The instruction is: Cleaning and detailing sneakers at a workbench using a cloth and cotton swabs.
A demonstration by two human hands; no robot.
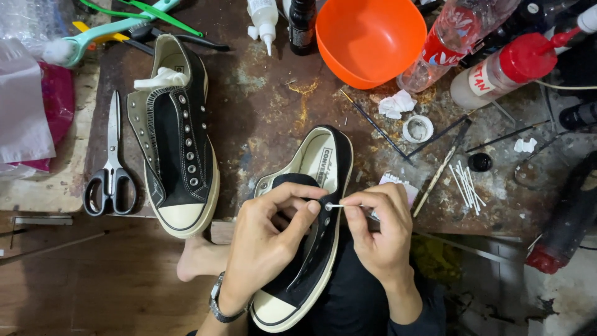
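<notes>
Even, fairly bright overhead light falls on the rusty worktable, with soft, short shadows. The orange bowl shows mild glare. Edges curve slightly and corners darken; the centre stays sharp.

— What colours are showing on the shoe at six o'clock?

— Black canvas, cream sole and toe cap, white stitching; a second shoe at ten o'clock is wearing the same.

— And at twelve o'clock?

— An orange bowl is glowing. At two o'clock, a bottle is showing a red cap. Black-handled scissors are lying at nine o'clock.
</notes>
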